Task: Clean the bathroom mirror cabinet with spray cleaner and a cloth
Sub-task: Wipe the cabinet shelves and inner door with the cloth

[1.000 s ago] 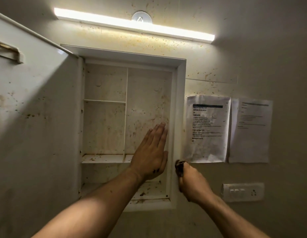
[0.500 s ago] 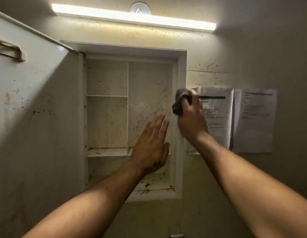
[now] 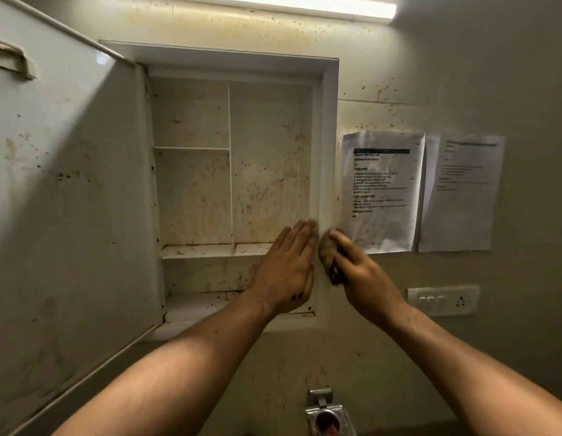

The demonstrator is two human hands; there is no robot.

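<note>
The white wall cabinet (image 3: 328,127) stands open, its stained shelves bare and its door (image 3: 69,199) swung out to the left. My left hand (image 3: 286,269) lies flat with straight fingers against the inside of the cabinet's right wall, low down. Just outside that wall, my right hand (image 3: 361,278) grips a dark, dirty cloth (image 3: 328,251) and presses it on the right frame strip. No spray bottle is in view.
Two printed sheets (image 3: 381,190) (image 3: 460,193) hang on the wall right of the cabinet. A switch plate (image 3: 443,300) sits below them. A metal fitting (image 3: 326,413) sticks out of the wall beneath the cabinet. A tube light (image 3: 304,3) glows above.
My right hand with the cloth went up the right frame strip, then came back down to beside my left hand. The left hand stayed flat inside the cabinet.
</note>
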